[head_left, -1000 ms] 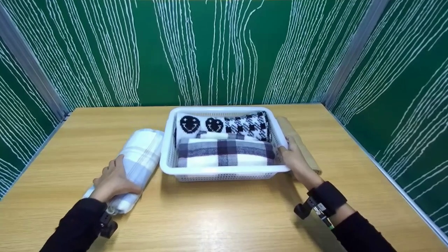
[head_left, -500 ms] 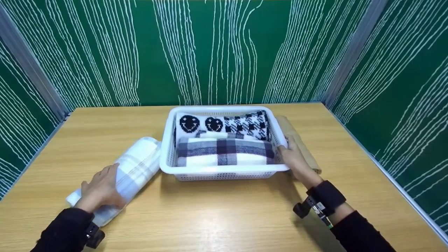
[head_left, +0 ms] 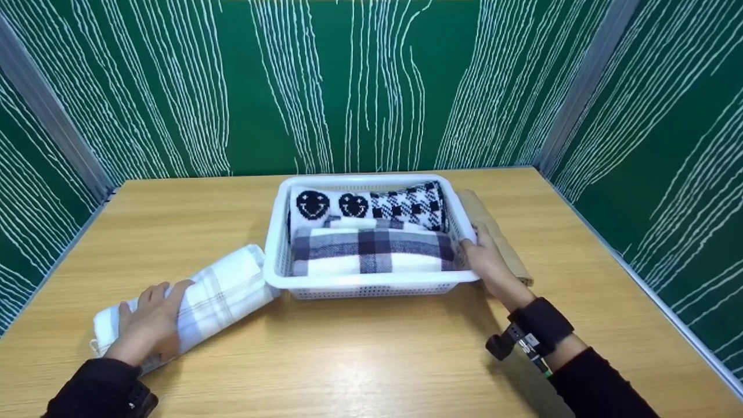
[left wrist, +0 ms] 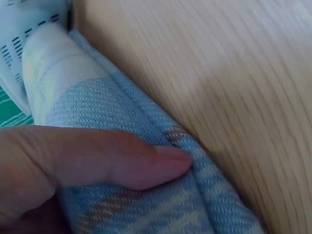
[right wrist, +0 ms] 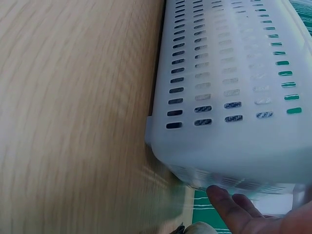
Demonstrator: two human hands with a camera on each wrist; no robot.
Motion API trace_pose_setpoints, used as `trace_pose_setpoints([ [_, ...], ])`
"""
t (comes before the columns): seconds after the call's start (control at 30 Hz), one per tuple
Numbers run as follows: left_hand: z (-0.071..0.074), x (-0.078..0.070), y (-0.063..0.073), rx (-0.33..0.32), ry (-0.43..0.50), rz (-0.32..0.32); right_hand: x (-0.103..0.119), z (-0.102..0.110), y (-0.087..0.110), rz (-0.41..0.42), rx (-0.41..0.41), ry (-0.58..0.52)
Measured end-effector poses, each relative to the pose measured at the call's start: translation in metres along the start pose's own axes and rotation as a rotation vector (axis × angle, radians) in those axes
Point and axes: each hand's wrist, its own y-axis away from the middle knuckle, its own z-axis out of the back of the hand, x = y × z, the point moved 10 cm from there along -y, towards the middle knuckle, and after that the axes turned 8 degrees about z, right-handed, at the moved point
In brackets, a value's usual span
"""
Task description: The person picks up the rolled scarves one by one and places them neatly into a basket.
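Note:
My left hand grips a rolled white and light-blue plaid scarf at its near-left end. In the left wrist view the thumb lies across the woven roll. The scarf's far end meets the left side of a white plastic basket. On the right side of that basket, my right hand holds the rim. The right wrist view shows its fingers against the slotted wall. Inside the basket lie a black-and-white patterned knitted roll and a dark-and-white plaid roll.
A tan rolled cloth lies along the basket's right side, partly behind my right hand. The wooden table is bounded by green walls with white streaks at the back and sides.
My left hand has moved left and toward me, turning the scarf from a steep slant to a flatter one, its near end swinging outward. My right hand and the basket stay nearly still.

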Motion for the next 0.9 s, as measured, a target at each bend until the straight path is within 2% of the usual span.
trace_pose_setpoints([
  [0.1,-0.001,0.003,0.001,0.011,-0.014,-0.050,0.000,-0.001,0.001,-0.005,0.001,-0.006],
  [0.23,-0.001,0.004,0.003,0.019,-0.009,-0.151,-0.001,0.000,0.001,-0.008,0.001,-0.003],
  [0.4,-0.002,0.003,0.008,0.002,-0.015,-0.247,0.000,0.001,0.000,-0.009,-0.008,0.009],
  [0.67,-0.006,-0.001,0.014,-0.037,-0.061,-0.330,0.003,-0.001,0.000,0.011,0.007,-0.026],
  [0.9,-0.012,-0.003,0.017,-0.023,-0.046,-0.339,0.000,0.000,0.000,-0.009,0.007,-0.027],
])
